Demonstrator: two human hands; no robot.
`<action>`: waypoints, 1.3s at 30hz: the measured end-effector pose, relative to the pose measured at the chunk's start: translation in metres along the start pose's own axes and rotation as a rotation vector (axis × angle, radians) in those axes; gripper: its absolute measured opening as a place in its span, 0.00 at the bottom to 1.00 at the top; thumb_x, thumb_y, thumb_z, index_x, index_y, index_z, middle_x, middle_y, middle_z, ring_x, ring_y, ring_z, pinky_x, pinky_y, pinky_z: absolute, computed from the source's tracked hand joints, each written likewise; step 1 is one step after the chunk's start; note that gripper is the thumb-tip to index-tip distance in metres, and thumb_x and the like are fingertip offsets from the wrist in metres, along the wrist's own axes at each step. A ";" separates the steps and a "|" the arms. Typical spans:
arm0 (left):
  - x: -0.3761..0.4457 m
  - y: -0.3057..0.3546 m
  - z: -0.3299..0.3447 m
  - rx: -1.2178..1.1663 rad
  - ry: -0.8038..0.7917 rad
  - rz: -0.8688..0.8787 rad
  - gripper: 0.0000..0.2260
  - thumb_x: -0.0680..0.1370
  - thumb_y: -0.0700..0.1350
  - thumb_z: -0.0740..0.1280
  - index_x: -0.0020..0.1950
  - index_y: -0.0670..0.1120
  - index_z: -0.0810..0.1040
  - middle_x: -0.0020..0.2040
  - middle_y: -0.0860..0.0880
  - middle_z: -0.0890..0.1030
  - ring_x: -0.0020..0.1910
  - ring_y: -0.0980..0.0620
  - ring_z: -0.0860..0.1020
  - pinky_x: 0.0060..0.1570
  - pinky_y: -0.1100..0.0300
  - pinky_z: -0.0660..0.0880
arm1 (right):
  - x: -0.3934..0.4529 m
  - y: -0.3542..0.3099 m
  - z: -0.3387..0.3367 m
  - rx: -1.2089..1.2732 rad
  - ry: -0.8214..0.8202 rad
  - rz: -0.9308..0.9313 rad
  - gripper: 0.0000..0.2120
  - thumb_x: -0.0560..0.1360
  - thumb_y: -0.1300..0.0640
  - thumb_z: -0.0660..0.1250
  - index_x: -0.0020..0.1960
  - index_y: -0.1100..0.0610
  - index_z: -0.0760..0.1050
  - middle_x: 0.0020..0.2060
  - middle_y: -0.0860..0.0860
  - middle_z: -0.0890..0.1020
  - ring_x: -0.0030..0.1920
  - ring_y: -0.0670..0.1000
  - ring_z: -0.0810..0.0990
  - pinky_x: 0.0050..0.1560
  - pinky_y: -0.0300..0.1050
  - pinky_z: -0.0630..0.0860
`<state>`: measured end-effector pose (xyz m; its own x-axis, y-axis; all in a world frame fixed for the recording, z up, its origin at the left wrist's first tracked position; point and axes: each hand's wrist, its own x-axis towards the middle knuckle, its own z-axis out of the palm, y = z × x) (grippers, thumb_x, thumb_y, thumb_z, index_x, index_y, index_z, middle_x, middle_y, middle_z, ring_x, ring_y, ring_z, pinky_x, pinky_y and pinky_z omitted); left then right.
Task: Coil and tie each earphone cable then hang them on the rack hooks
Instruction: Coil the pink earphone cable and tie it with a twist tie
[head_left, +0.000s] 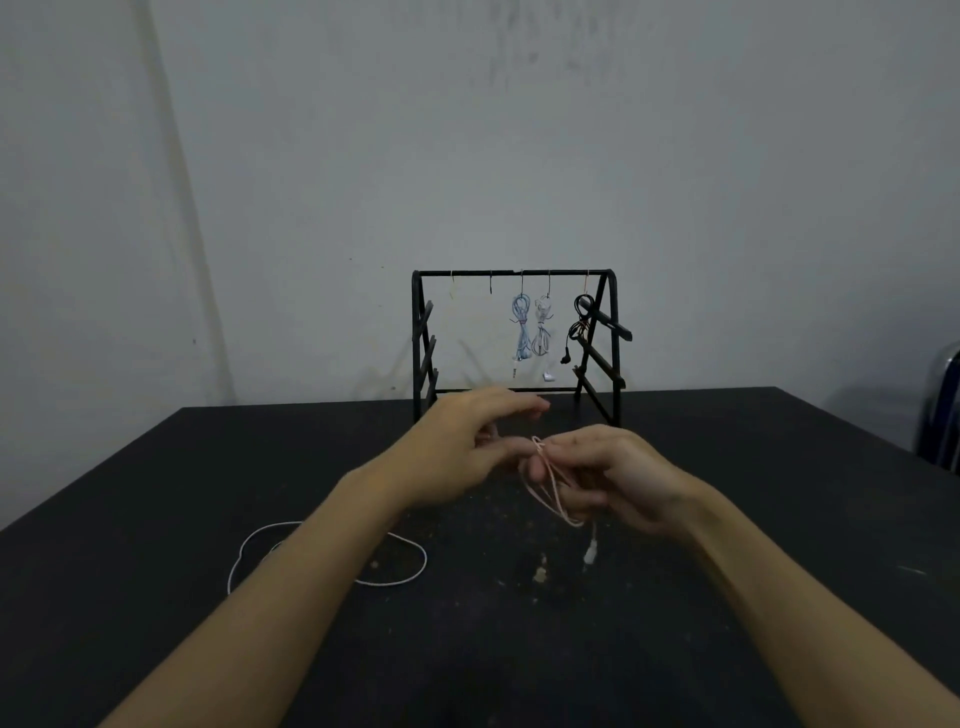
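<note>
Two bare forearms, no sleeves in view up to frame edge. Left hand (457, 457) and right hand (618, 478): no gloves, rings, watch or wristband visible. Nails look short, unpainted; low light, finer detail can't be told.

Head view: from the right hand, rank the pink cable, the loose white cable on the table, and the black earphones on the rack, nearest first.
1. pink cable: held in the right hand, at its fingers.
2. white cable: on the table, left, under the left forearm.
3. black earphones: on the rack's rightmost hook, at the back.
</note>
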<state>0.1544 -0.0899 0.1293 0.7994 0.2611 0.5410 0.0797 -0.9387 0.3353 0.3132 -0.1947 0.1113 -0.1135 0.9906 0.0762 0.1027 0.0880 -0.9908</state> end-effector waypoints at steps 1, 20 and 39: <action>-0.003 0.000 0.002 -0.100 -0.015 -0.034 0.16 0.76 0.43 0.67 0.64 0.47 0.76 0.53 0.57 0.79 0.41 0.64 0.75 0.44 0.75 0.69 | -0.001 -0.002 -0.001 0.053 -0.046 0.010 0.14 0.78 0.60 0.55 0.37 0.60 0.74 0.22 0.49 0.65 0.21 0.44 0.60 0.27 0.38 0.60; -0.023 -0.008 0.035 -0.335 0.238 -0.254 0.06 0.75 0.42 0.68 0.50 0.46 0.84 0.39 0.46 0.84 0.39 0.47 0.81 0.40 0.54 0.77 | 0.007 0.003 -0.005 0.146 0.248 0.085 0.09 0.68 0.62 0.70 0.46 0.67 0.79 0.37 0.56 0.83 0.34 0.49 0.81 0.34 0.35 0.78; -0.022 -0.016 0.049 -0.037 0.128 -0.216 0.08 0.77 0.41 0.65 0.45 0.42 0.84 0.36 0.46 0.81 0.35 0.52 0.78 0.41 0.54 0.76 | -0.004 0.024 -0.020 0.461 0.250 0.232 0.19 0.70 0.79 0.58 0.57 0.66 0.76 0.54 0.63 0.81 0.52 0.57 0.83 0.47 0.43 0.82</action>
<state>0.1642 -0.0913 0.0739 0.6839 0.4836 0.5463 0.2172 -0.8498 0.4804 0.3354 -0.1947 0.0899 0.1035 0.9781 -0.1804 -0.3511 -0.1337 -0.9268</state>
